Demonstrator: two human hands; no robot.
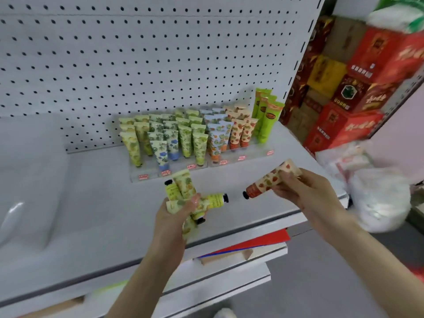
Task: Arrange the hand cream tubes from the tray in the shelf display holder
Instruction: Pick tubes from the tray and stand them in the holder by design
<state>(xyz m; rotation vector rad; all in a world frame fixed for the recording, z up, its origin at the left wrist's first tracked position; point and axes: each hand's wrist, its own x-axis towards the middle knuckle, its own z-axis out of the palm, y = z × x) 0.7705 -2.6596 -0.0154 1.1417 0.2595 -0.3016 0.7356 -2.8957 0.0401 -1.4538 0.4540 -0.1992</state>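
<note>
Right hand [305, 193] pinches the strawberry-print tube [266, 183]; left hand [174, 214] clutches yellow-green tubes [183, 187]. I'd slot it cap-down among the matching strawberry tubes [238, 134].

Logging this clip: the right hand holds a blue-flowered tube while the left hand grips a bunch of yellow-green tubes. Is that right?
Not quite. The head view shows the right hand holding an orange-red tube with a black cap, not a blue-flowered one. The left hand does grip a bunch of yellow-green tubes.
</note>
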